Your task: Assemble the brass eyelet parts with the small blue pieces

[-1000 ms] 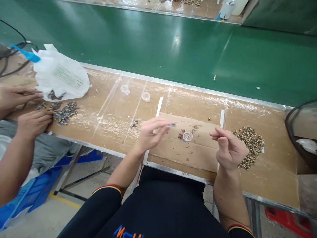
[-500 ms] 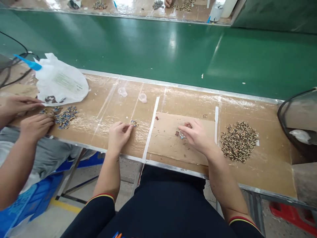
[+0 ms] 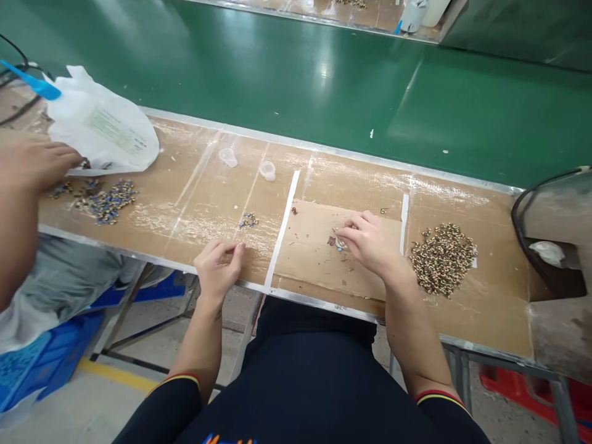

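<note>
My left hand [image 3: 218, 269] rests by the front edge of the table, thumb and fingertips pressed together; whatever they hold, if anything, is hidden. Just beyond it lies a small cluster of blue-and-gold metal pieces [image 3: 248, 220]. Over the cardboard sheet [image 3: 314, 265], my right hand [image 3: 365, 239] is closed in a pinch, its contents too small to make out. Below those fingertips sits a small round whitish thing with a blue spot [image 3: 341, 245], beside a dark brown scrap [image 3: 331, 241]. A large heap of small brass-coloured pieces [image 3: 443, 259] lies right of my right hand.
At the left, another person's hand [image 3: 44, 161] works near a white bag [image 3: 111, 139] and a pile of blue-and-gold pieces [image 3: 111, 202]. Two clear plastic cups [image 3: 267, 171] stand mid-table. A green surface [image 3: 277, 80] runs behind; a black cable [image 3: 520, 213] loops at right.
My left hand has drawn back toward the table edge, away from the small cluster, which now lies uncovered. My right hand stays over the cardboard, still pinching. The view has shifted slightly.
</note>
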`<state>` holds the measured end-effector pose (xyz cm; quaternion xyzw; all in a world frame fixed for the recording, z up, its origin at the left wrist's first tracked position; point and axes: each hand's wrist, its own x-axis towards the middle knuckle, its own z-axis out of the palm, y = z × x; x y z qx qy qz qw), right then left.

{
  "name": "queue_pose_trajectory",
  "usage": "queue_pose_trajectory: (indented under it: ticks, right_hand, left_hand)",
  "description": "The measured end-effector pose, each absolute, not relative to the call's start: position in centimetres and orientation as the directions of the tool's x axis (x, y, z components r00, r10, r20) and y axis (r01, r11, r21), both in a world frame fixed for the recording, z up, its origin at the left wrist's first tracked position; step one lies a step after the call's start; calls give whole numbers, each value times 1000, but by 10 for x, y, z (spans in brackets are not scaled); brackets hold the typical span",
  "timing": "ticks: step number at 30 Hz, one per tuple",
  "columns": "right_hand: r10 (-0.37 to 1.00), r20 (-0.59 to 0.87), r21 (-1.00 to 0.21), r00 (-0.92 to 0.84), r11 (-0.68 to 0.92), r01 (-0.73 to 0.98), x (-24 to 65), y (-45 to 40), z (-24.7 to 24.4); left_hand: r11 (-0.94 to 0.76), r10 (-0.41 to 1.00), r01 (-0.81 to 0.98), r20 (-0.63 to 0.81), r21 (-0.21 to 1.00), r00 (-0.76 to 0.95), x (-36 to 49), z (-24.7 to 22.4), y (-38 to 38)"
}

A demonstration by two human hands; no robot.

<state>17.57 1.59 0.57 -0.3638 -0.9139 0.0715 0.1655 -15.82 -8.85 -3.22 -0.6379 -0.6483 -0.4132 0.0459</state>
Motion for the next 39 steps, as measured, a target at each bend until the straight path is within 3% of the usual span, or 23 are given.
queue_pose_trajectory:
  ticks: [13,19,23,27,32,39]
  right_hand:
    - [615,177,-183,-769,788,588,174,26,18]
    - [612,280,-168,-740,790,589,194,20,27]
    - [694,466,-317,-549,711,628,206,0,20]
    - [801,578,-527,-154,511,679,207,-26,-2]
    - [839,506,-771,199,338,539,198,-49,-24]
    - [850,369,-904,375,235,357,184,-64,-29]
  left_hand:
    - [-253,783,842,612,476,-111,-146,-27,-101]
    - [-261,790,819,601,510,-122,-144,-23,-106]
    - [-340,832,757,553,559,-35,-132,-20,-104]
    - [-466,851,683,497,562,172,-118,-20,-96]
    - [-544,838,647,382,534,390,-115,-19,-85]
    - [-674,727,619,210,403,654,-126,-12,-70]
